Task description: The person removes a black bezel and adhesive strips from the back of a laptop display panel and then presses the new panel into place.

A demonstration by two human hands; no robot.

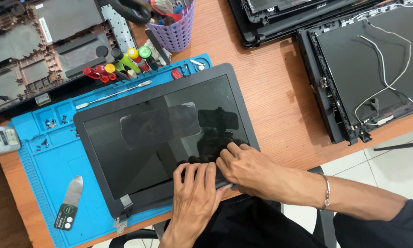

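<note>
Head view: laptop screen assembly lying glass-up on blue work mat atop wooden desk, left hand and right hand both pressing flat, fingers spread, along its lower bezel, gripping nothing.

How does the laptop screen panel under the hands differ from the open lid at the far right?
The screen panel lies on the blue mat with its glossy display and bezel in place; both hands, left and right, press its lower edge. The open lid rests on bare wood, empty, with loose cables showing, untouched. Both are dark.

Both hands palm-down, side by side, fingers spread
</note>
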